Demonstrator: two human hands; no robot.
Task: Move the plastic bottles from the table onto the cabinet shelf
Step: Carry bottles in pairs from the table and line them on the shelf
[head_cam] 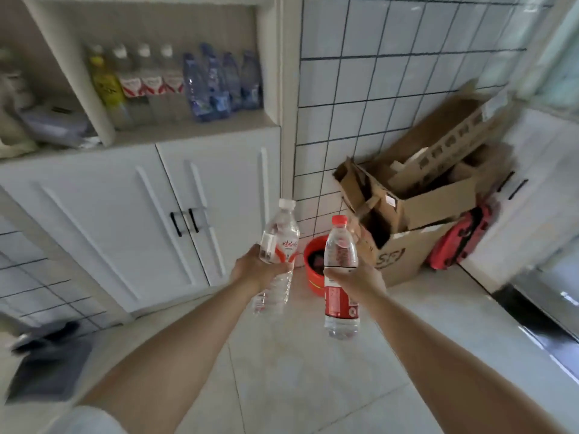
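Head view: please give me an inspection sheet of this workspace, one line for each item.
Surface: cabinet shelf holds a row of bottles; free strip at its right end.
Job's things: white-cap bottle and red-cap bottle, both carried upright, not yet shelved.
Clutter: cardboard boxes and red bucket on the floor in the corner.
Hands: left hand grips the white-cap bottle; right hand grips the red-cap bottle.
Cables: nothing seen.
Surroundings: tiled wall, closed cabinet doors.
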